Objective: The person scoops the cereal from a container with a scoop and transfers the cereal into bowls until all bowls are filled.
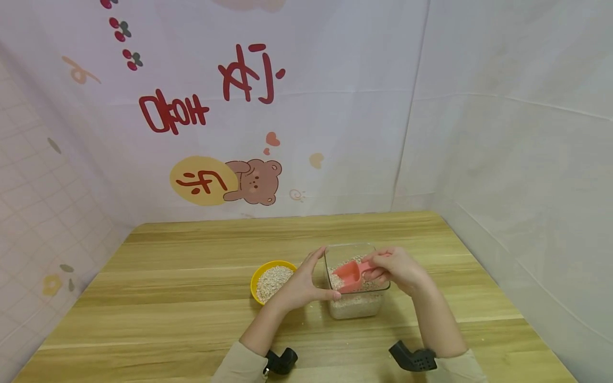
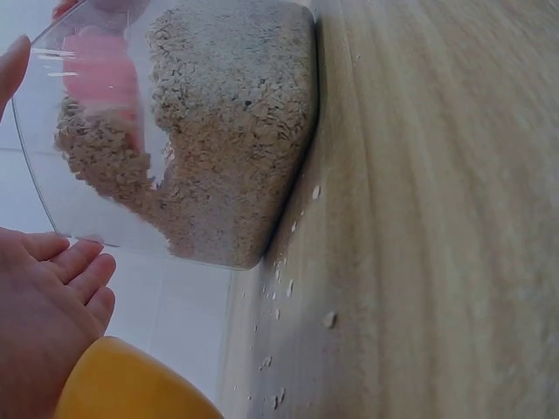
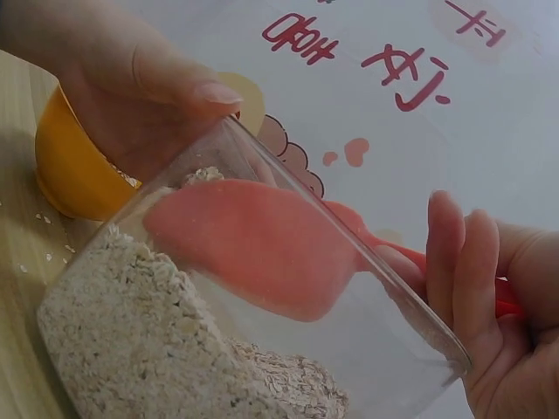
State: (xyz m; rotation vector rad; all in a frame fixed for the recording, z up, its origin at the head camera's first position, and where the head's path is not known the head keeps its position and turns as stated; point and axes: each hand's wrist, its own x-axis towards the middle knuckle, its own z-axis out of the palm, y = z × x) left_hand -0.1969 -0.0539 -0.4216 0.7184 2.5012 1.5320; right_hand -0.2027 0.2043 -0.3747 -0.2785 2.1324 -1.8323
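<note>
A clear square container [image 1: 369,291] holds rolled oats [image 2: 231,122] and stands on the table. My left hand [image 1: 301,287] grips its left side, thumb over the near rim and fingers reaching toward the far corner. In my right hand [image 1: 399,267] is the handle of a pink scoop [image 1: 350,276], pinched between thumb and fingers. The scoop's bowl is inside the container, tilted toward the left, with oats at its mouth. Left of the container, partly behind my left hand, sits a yellow bowl [image 1: 255,277] with oats [image 1: 274,282] in it.
Several loose oat flakes [image 2: 329,319] lie on the wooden table [image 1: 167,298] beside the container. A white printed curtain [image 1: 335,133] hangs behind the table and along its sides. Black wrist devices [image 1: 414,357] are strapped at both sleeves.
</note>
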